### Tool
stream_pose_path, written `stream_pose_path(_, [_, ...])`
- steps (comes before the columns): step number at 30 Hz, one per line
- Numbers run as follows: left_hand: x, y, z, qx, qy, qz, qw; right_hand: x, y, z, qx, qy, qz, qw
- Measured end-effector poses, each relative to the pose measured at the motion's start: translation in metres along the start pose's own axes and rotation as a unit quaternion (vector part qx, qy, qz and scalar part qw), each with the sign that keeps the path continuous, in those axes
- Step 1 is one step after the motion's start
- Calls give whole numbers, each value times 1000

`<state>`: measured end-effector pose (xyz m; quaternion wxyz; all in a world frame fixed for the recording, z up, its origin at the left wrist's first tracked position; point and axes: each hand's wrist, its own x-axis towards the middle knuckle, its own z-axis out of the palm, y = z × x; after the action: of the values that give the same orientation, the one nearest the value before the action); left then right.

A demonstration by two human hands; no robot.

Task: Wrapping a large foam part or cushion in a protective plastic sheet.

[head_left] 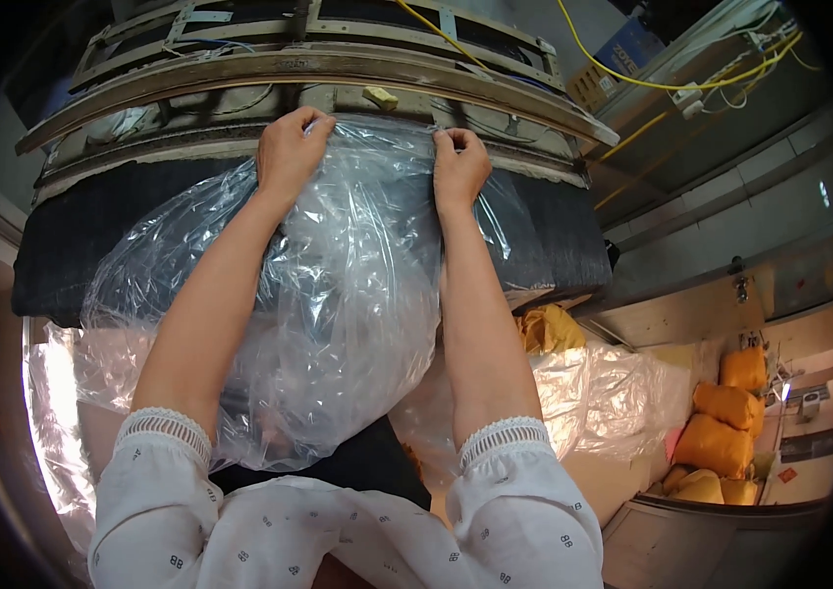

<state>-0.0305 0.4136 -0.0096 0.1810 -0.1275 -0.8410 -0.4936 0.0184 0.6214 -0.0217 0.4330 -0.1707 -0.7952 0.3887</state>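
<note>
A large clear plastic bag (352,255) hangs between my forearms, its upper edge stretched across the far side of a dark padded surface (68,240). My left hand (291,149) pinches that edge at its left end. At the right end, my right hand (461,167) grips the same edge between thumb and fingers. The film falls in shiny folds over the dark surface and down toward my lap. Just beyond the edge, between my hands, lies a small yellowish block (380,97).
A long wooden bar (289,65) and frame run across the back. More clear plastic sheeting (603,393) spreads out at the lower right, near a yellow bundle (551,329). Orange sacks (716,442) are stacked farther right. Yellow cables (622,77) hang at the upper right.
</note>
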Motion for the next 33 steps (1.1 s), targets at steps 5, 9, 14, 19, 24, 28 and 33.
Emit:
stream_pose_path(5, [5,8,1,123,8,-13,992,7,-3,4,-6,1,20,1000])
stream_pose_path(9, [9,20,-7,235,-45,-1,971,7,-6,3,-92,11,15,996])
stream_pose_path(14, [6,20,-11,251,-48,33,966,7,-1,4,-99,27,8,995])
stream_pose_path(19, [5,25,-22,225,-96,31,969,13,-2,3,-37,47,27,998])
stream_pose_path(24, [6,29,-21,241,-112,31,963,13,1,1,-6,55,46,997])
stream_pose_path(28, [4,27,-20,228,-113,34,967,20,1,-2,22,72,62,995])
stream_pose_path(33, [-11,32,-30,-62,-16,74,995,-2,-15,-18,148,88,11,985])
